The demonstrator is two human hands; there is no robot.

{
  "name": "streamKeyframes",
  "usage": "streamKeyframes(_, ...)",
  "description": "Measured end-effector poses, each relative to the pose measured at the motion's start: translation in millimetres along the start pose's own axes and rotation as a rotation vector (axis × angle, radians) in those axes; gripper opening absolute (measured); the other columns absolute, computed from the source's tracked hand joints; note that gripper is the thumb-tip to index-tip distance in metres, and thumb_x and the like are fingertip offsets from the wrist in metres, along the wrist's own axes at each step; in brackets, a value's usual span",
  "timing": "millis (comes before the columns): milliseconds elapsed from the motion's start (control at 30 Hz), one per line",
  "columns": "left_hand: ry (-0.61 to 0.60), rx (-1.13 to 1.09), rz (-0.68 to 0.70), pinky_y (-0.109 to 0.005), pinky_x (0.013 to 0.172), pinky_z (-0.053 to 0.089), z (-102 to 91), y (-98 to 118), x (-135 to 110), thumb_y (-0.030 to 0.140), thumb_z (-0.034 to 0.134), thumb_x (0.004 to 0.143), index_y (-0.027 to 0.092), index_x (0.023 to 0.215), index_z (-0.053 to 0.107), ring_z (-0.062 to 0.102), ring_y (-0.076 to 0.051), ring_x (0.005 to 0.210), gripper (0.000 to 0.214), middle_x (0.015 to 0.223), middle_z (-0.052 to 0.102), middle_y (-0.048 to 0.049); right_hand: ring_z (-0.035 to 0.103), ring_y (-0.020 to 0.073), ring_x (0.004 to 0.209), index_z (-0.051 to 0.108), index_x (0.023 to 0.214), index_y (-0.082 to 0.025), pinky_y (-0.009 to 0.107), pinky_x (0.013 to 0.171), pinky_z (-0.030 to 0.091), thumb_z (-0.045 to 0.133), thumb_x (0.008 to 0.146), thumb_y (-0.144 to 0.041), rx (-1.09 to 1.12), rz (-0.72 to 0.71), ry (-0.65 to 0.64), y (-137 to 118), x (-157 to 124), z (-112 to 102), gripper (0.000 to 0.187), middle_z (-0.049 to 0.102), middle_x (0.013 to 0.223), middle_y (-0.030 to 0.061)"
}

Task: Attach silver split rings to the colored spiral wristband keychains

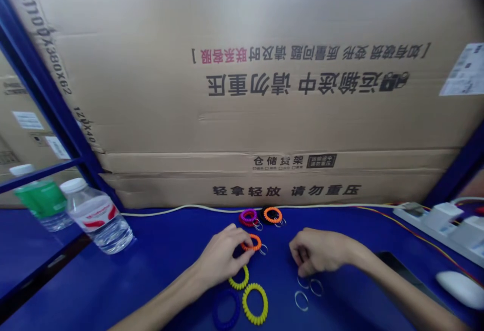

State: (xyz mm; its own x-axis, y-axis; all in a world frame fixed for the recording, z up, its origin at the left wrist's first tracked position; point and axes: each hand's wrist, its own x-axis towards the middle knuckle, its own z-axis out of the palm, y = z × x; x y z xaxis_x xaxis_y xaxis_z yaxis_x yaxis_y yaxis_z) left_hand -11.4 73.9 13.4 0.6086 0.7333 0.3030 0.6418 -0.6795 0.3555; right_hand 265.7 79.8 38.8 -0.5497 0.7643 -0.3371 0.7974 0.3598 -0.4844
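Note:
My left hand (pixel 226 254) is closed, thumb and fingers pinching an orange coil wristband (pixel 257 243) that has a metal ring (pixel 263 249) hanging from its right side. Below that hand lie a small yellow coil wristband (pixel 242 283), a larger yellow one (pixel 265 305) and a dark blue one (pixel 237 311). My right hand (pixel 321 251) is bent down to the table, its fingertips pinched at a metal key ring (pixel 302 284) whose top edge they hide. Two more loose key rings (pixel 316 287) lie close by.
At the back sit purple, red, black and orange coil wristbands (pixel 273 215) with metal rings. A large cardboard box (pixel 242 129) stands behind a white cable (pixel 162 213). Water bottles (pixel 99 217) are at left; a power strip (pixel 446 233) and white mouse (pixel 460 288) at right.

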Motion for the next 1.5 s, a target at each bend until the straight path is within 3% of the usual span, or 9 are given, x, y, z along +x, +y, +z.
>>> streamKeyframes(200, 0.147, -0.076, -0.028, -0.023, 0.063, 0.042, 2.9, 12.6, -6.5, 0.022, 0.064, 0.082, 0.021, 0.084, 0.067, 0.055, -0.015, 0.069, 0.003, 0.074, 0.065, 0.0004, 0.059, 0.0127, 0.065, 0.064, 0.090, -0.020, 0.020, 0.061, 0.044, 0.060, 0.085, -0.032, 0.180, -0.237, 0.355, -37.5, 1.3, 7.7, 0.014, 0.067, 0.074, -0.0011)
streamKeyframes(400, 0.241, -0.126, -0.020, -0.022, 0.062, 0.042, 3.2, 17.5, -10.2, 0.019, 0.063, 0.081, 0.021, 0.084, 0.067, 0.054, -0.013, 0.066, 0.005, 0.075, 0.063, -0.0006, 0.060, 0.0139, 0.072, 0.068, 0.089, -0.022, 0.023, 0.071, 0.043, 0.054, 0.089, -0.023, 0.057, -0.321, 0.460, -51.9, 2.9, 20.5, 0.013, 0.071, 0.081, -0.0007)
streamKeyframes(567, 0.261, -0.180, 0.036, -0.022, 0.061, 0.042, 4.2, 19.3, -12.1, 0.019, 0.064, 0.082, 0.021, 0.087, 0.066, 0.055, -0.013, 0.066, 0.007, 0.073, 0.063, 0.0000, 0.058, 0.0142, 0.070, 0.065, 0.079, -0.019, 0.024, 0.068, 0.042, 0.055, 0.088, -0.024, 0.235, -0.286, 0.549, -53.9, 7.2, 24.3, 0.014, 0.069, 0.077, -0.0008)
streamKeyframes(667, 0.257, -0.204, 0.121, -0.022, 0.062, 0.043, 7.3, 17.5, -13.6, 0.019, 0.063, 0.084, 0.022, 0.091, 0.066, 0.056, -0.013, 0.068, 0.008, 0.075, 0.065, 0.0002, 0.059, 0.0154, 0.067, 0.064, 0.076, -0.017, 0.026, 0.065, 0.044, 0.061, 0.085, -0.033, 0.556, -0.198, 0.521, -52.7, 15.5, 30.5, 0.019, 0.067, 0.071, 0.0012)
streamKeyframes(867, 0.232, -0.119, 0.230, -0.024, 0.063, 0.041, 8.8, 8.2, -13.7, 0.018, 0.060, 0.087, 0.023, 0.097, 0.065, 0.054, -0.015, 0.069, 0.012, 0.079, 0.069, 0.0002, 0.064, 0.0162, 0.063, 0.056, 0.085, -0.017, 0.032, 0.067, 0.051, 0.063, 0.081, -0.048, 1.167, -0.136, 0.212, -42.8, 26.6, 40.2, 0.033, 0.069, 0.073, 0.0052)
streamKeyframes(1167, 0.165, -0.059, 0.202, -0.026, 0.064, 0.042, 4.9, 11.7, -14.7, 0.023, 0.055, 0.092, 0.023, 0.099, 0.064, 0.055, -0.016, 0.072, 0.011, 0.081, 0.070, -0.0014, 0.064, 0.0191, 0.081, 0.069, 0.090, -0.020, 0.028, 0.077, 0.045, 0.049, 0.089, -0.023, 0.168, -0.261, 0.550, -49.9, 9.7, 33.4, 0.020, 0.072, 0.089, 0.0052)
streamKeyframes(1333, 0.145, -0.016, 0.289, -0.026, 0.069, 0.043, 0.9, 14.2, -14.0, 0.016, 0.051, 0.092, 0.022, 0.094, 0.062, 0.056, -0.015, 0.072, 0.013, 0.086, 0.071, -0.0015, 0.064, 0.0162, 0.062, 0.065, 0.080, -0.017, 0.024, 0.059, 0.042, 0.040, 0.092, -0.025, 0.245, -0.048, 0.510, -44.4, 18.9, 43.3, 0.029, 0.072, 0.073, 0.0040)
streamKeyframes(1433, 0.126, -0.013, 0.311, -0.026, 0.071, 0.043, -1.3, 13.0, -13.2, 0.014, 0.051, 0.091, 0.022, 0.091, 0.061, 0.055, -0.015, 0.071, 0.013, 0.088, 0.071, 0.0001, 0.061, 0.0141, 0.052, 0.063, 0.072, -0.017, 0.022, 0.049, 0.035, 0.043, 0.090, -0.027, 0.264, -0.055, 0.385, -43.2, 20.8, 47.6, 0.028, 0.070, 0.065, 0.0016)
streamKeyframes(1500, 0.113, -0.005, 0.311, -0.026, 0.070, 0.043, -1.2, 12.2, -13.6, 0.015, 0.051, 0.091, 0.023, 0.092, 0.061, 0.055, -0.015, 0.072, 0.013, 0.088, 0.071, 0.0005, 0.062, 0.0154, 0.059, 0.062, 0.070, -0.018, 0.023, 0.053, 0.033, 0.046, 0.089, -0.027, 0.109, -0.094, 0.451, -44.9, 17.8, 48.4, 0.026, 0.071, 0.068, 0.0028)
